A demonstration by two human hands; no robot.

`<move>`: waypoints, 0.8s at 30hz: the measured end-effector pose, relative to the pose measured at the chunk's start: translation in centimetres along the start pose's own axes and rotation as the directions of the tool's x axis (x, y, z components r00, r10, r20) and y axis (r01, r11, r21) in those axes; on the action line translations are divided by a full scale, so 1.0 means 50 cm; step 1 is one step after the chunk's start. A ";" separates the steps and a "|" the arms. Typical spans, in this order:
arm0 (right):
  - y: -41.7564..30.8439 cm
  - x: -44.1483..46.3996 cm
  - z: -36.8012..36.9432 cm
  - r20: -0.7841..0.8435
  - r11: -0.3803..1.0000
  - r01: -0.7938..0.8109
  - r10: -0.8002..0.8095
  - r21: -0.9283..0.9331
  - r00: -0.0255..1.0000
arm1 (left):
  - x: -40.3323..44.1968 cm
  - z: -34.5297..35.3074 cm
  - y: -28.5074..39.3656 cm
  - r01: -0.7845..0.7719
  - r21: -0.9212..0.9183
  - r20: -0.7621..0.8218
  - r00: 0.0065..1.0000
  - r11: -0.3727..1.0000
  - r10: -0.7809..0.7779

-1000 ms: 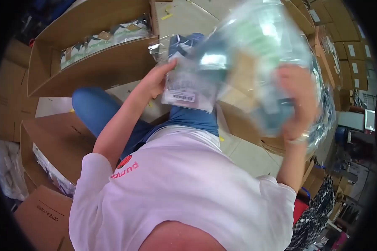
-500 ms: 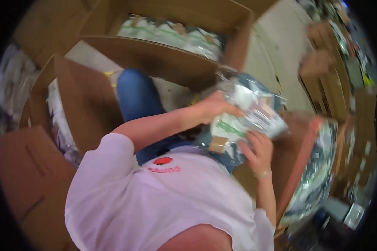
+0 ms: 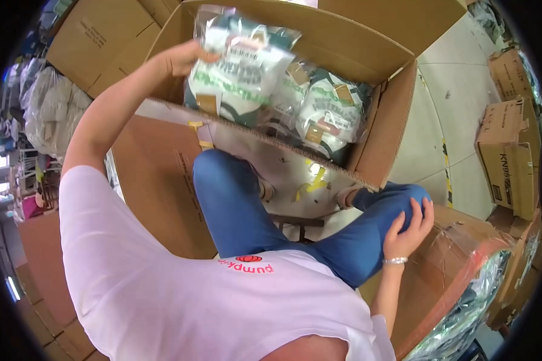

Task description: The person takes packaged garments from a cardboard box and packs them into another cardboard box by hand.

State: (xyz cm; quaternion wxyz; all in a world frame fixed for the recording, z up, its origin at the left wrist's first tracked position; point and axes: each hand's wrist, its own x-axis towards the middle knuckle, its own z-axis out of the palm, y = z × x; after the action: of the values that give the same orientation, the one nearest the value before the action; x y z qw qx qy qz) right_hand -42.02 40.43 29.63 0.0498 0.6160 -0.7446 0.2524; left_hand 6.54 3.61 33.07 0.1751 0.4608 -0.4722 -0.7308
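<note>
My left hand (image 3: 185, 59) grips the left edge of a clear plastic bag of folded clothing (image 3: 244, 72), held over a large open carton (image 3: 379, 39). White cloth with green print, dark green cloth and a barcode label show through the plastic. Inside the carton, to the right, lie more bagged garments (image 3: 334, 117) of the same kind, with brown tags. My right hand (image 3: 408, 231) rests with fingers apart on my bent right knee (image 3: 379, 219) and holds nothing.
Beside my right leg stands another carton (image 3: 445, 259) with bagged garments (image 3: 473, 307) at its outer side. A brown carton panel (image 3: 159, 174) is at my left leg. Closed cartons (image 3: 509, 159) stand at far right. Plastic-wrapped goods (image 3: 57, 111) are at far left.
My left hand has carried the bagged garment from above my lap to the left and forward, over the carton. My right hand has let go of it and moved to my knee.
</note>
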 end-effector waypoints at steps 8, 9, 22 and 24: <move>0.002 0.013 -0.005 0.064 0.995 -0.069 0.073 -0.066 0.995 | 0.192 -0.277 -0.220 0.510 0.746 -0.459 0.860 0.428 -0.223; 0.002 0.018 -0.001 0.065 0.995 -0.083 0.087 -0.060 0.994 | 0.217 -0.310 -0.284 0.531 0.799 -0.534 0.842 0.282 -0.073; -0.007 0.050 0.017 0.108 0.998 -0.042 0.047 -0.046 0.993 | 0.185 -0.049 -0.213 0.438 0.899 -0.402 0.838 0.014 -0.369; 0.002 0.051 0.023 0.081 0.998 -0.041 0.044 -0.044 0.996 | 0.224 -0.166 -0.339 0.384 0.922 -0.373 0.916 0.050 -0.150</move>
State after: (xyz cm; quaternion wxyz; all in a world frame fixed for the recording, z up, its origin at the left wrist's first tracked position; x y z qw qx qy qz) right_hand -42.46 37.65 29.58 0.0270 0.6086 -0.7641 0.2120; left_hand 10.78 -0.14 11.88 -0.2740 0.5995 -0.7238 -0.2040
